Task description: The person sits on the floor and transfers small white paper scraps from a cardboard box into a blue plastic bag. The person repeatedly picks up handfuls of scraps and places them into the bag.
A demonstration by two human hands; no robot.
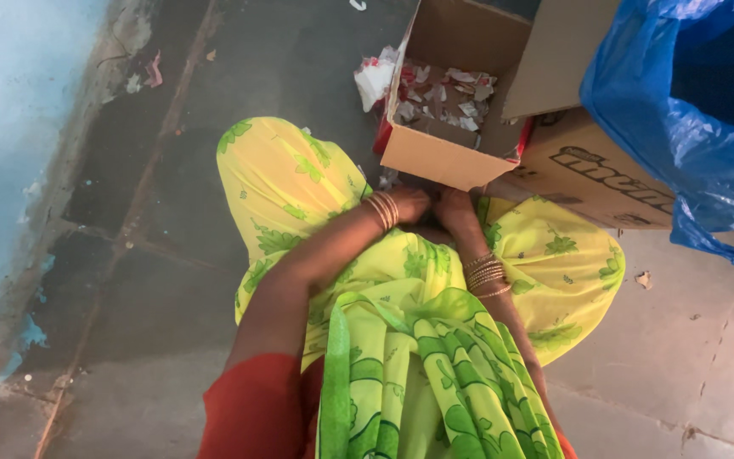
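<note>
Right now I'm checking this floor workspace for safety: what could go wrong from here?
1. The small open cardboard box of paper scraps sits tilted on a larger box; it might tip and spill.
2. Both hands, left hand and right hand, work low under that box, partly hidden, so a slip could go unnoticed.

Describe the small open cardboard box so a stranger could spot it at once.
Start at the big blue plastic bag top right. Left of it, just beyond both hands, sits the small open cardboard box. Unlike the larger printed carton beside it, it holds torn white and red paper scraps.
</note>
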